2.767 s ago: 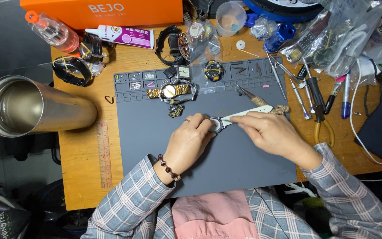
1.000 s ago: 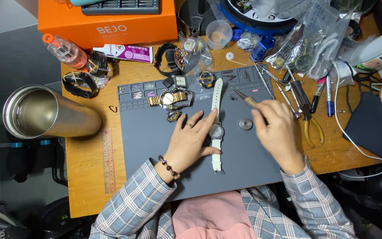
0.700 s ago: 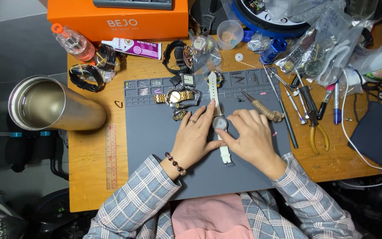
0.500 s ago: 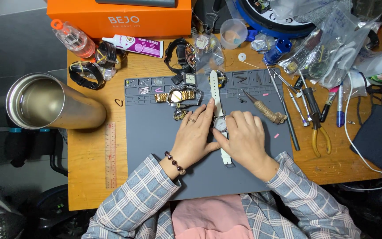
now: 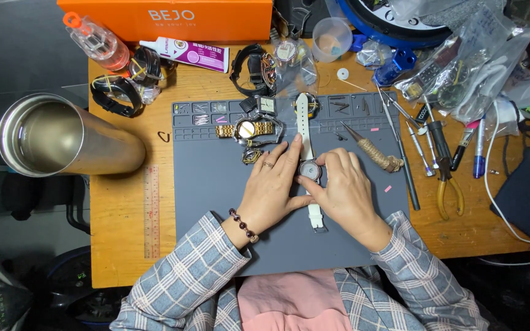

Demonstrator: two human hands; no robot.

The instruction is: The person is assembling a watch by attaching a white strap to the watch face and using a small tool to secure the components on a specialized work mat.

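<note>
A wristwatch with a white strap lies lengthwise on the grey work mat, its round case face down between my hands. My left hand rests flat on the mat, thumb and fingers pressed against the left side of the case. My right hand lies on the other side, fingertips touching the case from the right. Both hands hold the watch steady on the mat. The lower strap end sticks out below my thumbs.
A gold-band watch and small parts sit at the mat's top. A cord-wrapped awl, pliers, pens and plastic bags lie right. A steel tumbler, ruler, orange box, glue tube and black watches lie left and back.
The white-strap watch was turned from crosswise to lengthwise on the mat. My right hand came off the tool area and onto the case; both hands now press it.
</note>
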